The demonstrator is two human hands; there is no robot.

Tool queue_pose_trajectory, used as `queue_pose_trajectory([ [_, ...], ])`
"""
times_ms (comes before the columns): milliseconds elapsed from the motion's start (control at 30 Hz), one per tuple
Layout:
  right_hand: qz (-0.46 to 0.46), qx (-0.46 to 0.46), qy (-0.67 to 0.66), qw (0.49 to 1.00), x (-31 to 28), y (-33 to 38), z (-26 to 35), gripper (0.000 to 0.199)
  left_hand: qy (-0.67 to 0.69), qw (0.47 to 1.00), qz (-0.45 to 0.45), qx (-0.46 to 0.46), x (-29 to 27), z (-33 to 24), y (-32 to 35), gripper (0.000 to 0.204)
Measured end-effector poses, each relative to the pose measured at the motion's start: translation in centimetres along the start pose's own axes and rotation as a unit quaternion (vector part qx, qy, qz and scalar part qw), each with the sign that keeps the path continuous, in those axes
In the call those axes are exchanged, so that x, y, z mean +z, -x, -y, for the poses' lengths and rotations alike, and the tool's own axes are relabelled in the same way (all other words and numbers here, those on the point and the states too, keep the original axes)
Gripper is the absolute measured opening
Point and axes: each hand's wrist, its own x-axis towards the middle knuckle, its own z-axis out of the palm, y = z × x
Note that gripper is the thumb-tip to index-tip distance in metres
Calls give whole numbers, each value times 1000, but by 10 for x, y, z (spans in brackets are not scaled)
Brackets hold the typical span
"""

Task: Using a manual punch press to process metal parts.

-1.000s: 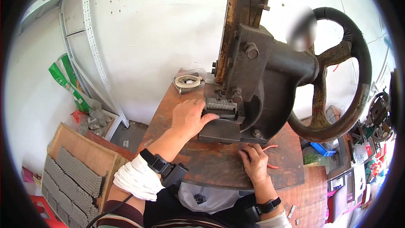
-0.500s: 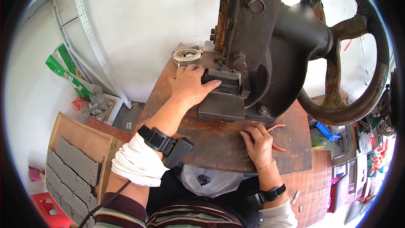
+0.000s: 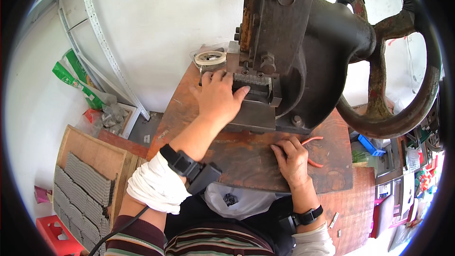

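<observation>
My left hand (image 3: 219, 98) lies on the left end of the dark metal die (image 3: 258, 90) under the press (image 3: 284, 28). Its fingers are spread, with the thumb stretched out along the die's front bar; some fingertips are hidden against the block. Behind that bar shows a row of small grey metal pieces (image 3: 253, 79). My right hand (image 3: 291, 161) rests on the wooden bench with its fingers curled in. Two orange handles, like those of pliers (image 3: 314, 163), stick out from its right side. The tool's head, and anything within those fingers, is hidden.
A big handwheel (image 3: 377, 109) stands at the press's right. Behind my left hand is a roll of tape (image 3: 210, 58). Stacked grey metal strips (image 3: 87, 175) lie on a board at left, above a red stool (image 3: 57, 237). A white plastic bag (image 3: 251, 201) hangs below the bench edge.
My left thumb has shifted slightly forward and right along the die, and the fingers sit a little farther over it. The right hand stays put. The whole view has moved slightly.
</observation>
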Motion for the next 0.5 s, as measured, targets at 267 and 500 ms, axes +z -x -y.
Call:
queue_pose_trajectory([
  [267,3,9,9,1000,-3,1,-2,11,20,989,147,-22,-18,-3,-13,58],
  [500,-180,-198,186,945,-129,-37,53,14,15,998,8,-65,-8,2,3,54],
])
